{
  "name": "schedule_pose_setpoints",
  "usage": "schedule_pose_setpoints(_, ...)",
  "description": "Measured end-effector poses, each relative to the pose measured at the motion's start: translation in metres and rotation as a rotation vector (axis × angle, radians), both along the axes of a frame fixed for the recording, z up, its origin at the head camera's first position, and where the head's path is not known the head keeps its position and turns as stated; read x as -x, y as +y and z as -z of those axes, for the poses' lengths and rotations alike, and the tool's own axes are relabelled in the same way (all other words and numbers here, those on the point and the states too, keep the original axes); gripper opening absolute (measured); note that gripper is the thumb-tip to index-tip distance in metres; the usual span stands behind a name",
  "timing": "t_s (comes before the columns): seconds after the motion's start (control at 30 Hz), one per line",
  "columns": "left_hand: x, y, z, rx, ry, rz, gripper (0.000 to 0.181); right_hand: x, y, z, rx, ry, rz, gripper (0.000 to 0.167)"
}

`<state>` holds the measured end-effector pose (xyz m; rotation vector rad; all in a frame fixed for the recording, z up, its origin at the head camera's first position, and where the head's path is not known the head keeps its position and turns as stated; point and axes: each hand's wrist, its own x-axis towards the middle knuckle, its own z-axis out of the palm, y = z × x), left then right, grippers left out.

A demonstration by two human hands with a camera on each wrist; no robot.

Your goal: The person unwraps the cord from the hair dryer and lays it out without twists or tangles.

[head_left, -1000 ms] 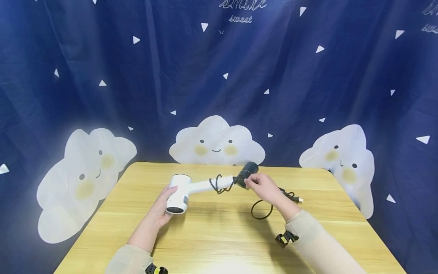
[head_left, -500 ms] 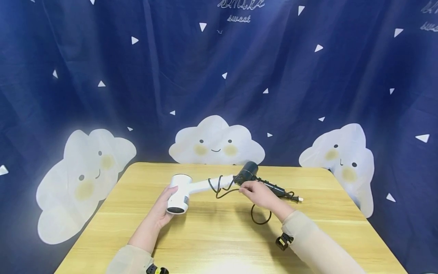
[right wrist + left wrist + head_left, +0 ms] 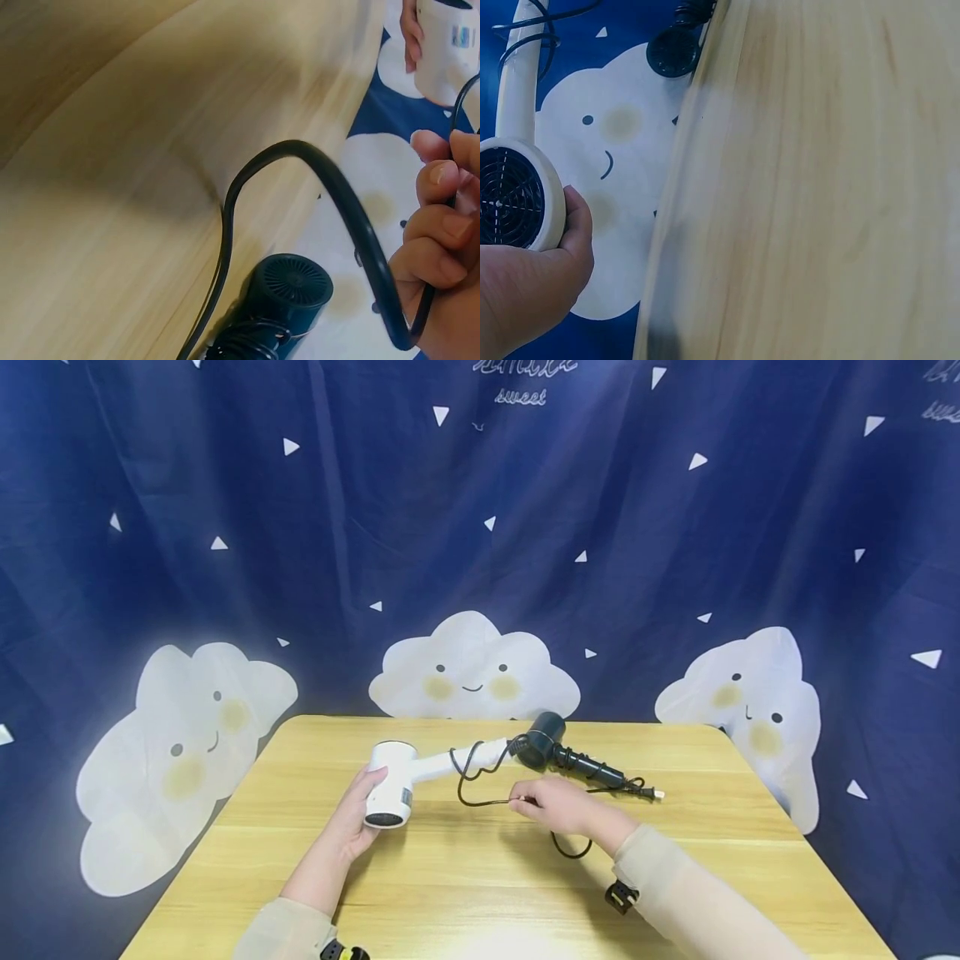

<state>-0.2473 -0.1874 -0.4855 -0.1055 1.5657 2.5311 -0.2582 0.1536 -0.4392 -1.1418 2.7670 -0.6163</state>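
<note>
Two hair dryers: the white dryer (image 3: 396, 783) is held up over the left half of the table (image 3: 450, 885); the dark dryer (image 3: 545, 739) rests near its far edge, right of centre.
Left grip (image 3: 356, 812): grasps the white dryer's head, thumb across it, much as it did a second ago.
White handle (image 3: 433, 767): points right, its end beside the dark dryer; touching or not, I cannot tell.
Cord (image 3: 358, 214): loops loosely round the white handle, then droops away to the right.
Right grip (image 3: 557, 804): pinches the cord, having come from the dark dryer's head toward the person; a longer stretch now runs clear of the handle, so I judge the wrap slacker, though winding or unwinding is unclear.
Plug (image 3: 658, 794): lies past the dark dryer's handle.
</note>
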Motion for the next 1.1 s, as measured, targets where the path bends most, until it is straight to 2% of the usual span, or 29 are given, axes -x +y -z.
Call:
schedule_pose_setpoints(0.23, 0.000, 0.001, 0.001, 0.014, 0.004, -0.019, 0.060, -0.009, -0.006, -0.003, -0.012, 0.097, -0.094, 0.012)
schedule_pose_setpoints(0.47, 0.001, 0.000, 0.003, 0.052, -0.001, -0.035, 0.062, -0.023, -0.012, -0.019, 0.016, 0.206, -0.105, 0.011)
schedule_pose_setpoints(0.67, 0.000, -0.002, 0.003, 0.091, -0.001, -0.026, 0.068, -0.030, -0.014, -0.035, 0.076, 0.317, -0.080, 0.010)
schedule_pose_setpoints(0.87, -0.003, -0.001, 0.002, 0.107, 0.002, -0.025, 0.070, -0.030, -0.011, -0.049, 0.155, 0.417, -0.040, 0.009)
schedule_pose_setpoints(0.97, -0.003, -0.002, 0.002, 0.107, 0.001, -0.024, 0.071, -0.029, -0.009, -0.055, 0.190, 0.425, 0.009, 0.008)
schedule_pose_setpoints(1.1, -0.003, -0.002, 0.003, 0.107, 0.004, -0.020, 0.072, -0.027, -0.005, -0.064, 0.251, 0.382, 0.077, 0.009)
